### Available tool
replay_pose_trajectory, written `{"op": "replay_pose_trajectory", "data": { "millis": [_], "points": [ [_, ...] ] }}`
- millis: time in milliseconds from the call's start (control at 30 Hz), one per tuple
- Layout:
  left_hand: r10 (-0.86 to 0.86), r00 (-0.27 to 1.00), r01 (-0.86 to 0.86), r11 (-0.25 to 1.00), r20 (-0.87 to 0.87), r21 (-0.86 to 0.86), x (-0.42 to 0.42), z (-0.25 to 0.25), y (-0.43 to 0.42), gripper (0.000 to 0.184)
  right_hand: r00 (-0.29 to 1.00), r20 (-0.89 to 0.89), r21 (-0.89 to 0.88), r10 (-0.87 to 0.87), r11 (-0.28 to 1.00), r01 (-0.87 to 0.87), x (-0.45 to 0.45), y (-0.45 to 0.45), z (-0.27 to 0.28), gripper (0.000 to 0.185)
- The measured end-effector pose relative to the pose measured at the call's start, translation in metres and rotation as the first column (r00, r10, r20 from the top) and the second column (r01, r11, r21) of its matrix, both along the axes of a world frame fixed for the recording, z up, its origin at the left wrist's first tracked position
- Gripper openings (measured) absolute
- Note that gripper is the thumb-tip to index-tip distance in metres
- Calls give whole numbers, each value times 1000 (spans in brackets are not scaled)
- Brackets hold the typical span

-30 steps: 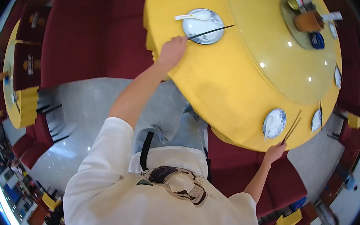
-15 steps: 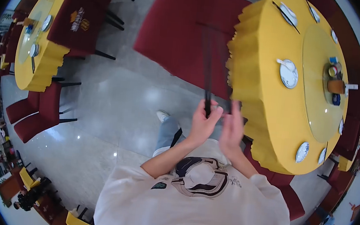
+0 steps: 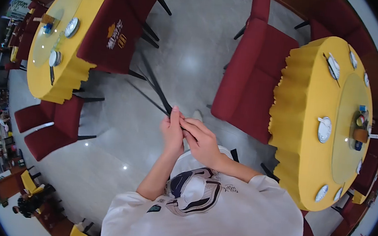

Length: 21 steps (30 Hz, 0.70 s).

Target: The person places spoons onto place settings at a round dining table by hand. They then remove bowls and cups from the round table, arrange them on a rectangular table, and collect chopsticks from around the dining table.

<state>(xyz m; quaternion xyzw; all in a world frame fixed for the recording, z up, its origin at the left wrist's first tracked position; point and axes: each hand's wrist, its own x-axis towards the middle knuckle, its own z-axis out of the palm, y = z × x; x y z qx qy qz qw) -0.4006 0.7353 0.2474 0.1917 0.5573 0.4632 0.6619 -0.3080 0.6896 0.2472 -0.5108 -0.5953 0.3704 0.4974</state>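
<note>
Several dark chopsticks are held in front of the white shirt, their long ends fanned out up and to the left over the grey floor. My left hand is closed round them near their lower ends. Against it, my right hand is closed at the same ends, its fingers touching the left hand. The exact number of chopsticks cannot be told.
At the right a round yellow-clothed table holds plates, chopsticks and a glass turntable. A red chair stands beside it. Another yellow table with red chairs is at the upper left. Grey floor lies between.
The view has turned away from the right table, which now appears farther off. My hands, apart over the table at first, have come together, and the chopsticks now point up and left.
</note>
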Motion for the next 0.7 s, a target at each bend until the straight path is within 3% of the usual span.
{"op": "replay_pose_trajectory", "data": {
  "millis": [33,100,167,300,367,400,433,500,533,567,633,667,700],
  "points": [
    [-2,999,4,999,-32,47,-4,2,18,28,999,-35,-6,-20,1000,20,2,15,-2,35],
    [-91,974,106,992,-206,61,-1,16,66,33,975,200,164,-96,984,63,3,62,-2,40],
    [13,991,-5,998,-134,59,7,26,105,35,964,197,158,-178,976,148,-3,100,6,44],
    [-76,988,96,984,-133,148,11,32,193,37,928,219,170,-300,949,267,0,176,17,40],
    [-128,987,144,973,-96,181,20,36,238,37,941,105,-34,-321,945,326,-8,210,14,36],
    [-155,988,157,970,-25,188,19,31,260,37,949,-41,-187,-312,936,300,-8,230,15,33],
    [-178,983,167,968,47,187,19,25,282,37,934,-26,-198,-357,918,345,-9,252,10,33],
    [-259,963,243,954,70,177,23,17,326,37,783,-432,-280,-447,892,355,-18,298,-8,33],
    [-239,964,219,963,119,159,28,14,350,36,625,-539,-441,-565,821,362,-26,326,-23,25],
    [-221,962,199,969,163,144,31,17,375,36,598,-534,-450,-599,799,399,-33,350,-30,25],
    [-233,955,222,972,185,77,32,30,414,35,235,-649,-693,-724,690,212,-29,396,-19,12],
    [-343,914,322,938,215,127,30,32,432,35,41,-687,-699,-726,675,236,-30,418,-8,11],
    [-455,859,420,889,236,183,30,34,447,35,25,-677,-706,-735,659,258,-28,435,-4,11]
  ]
}}
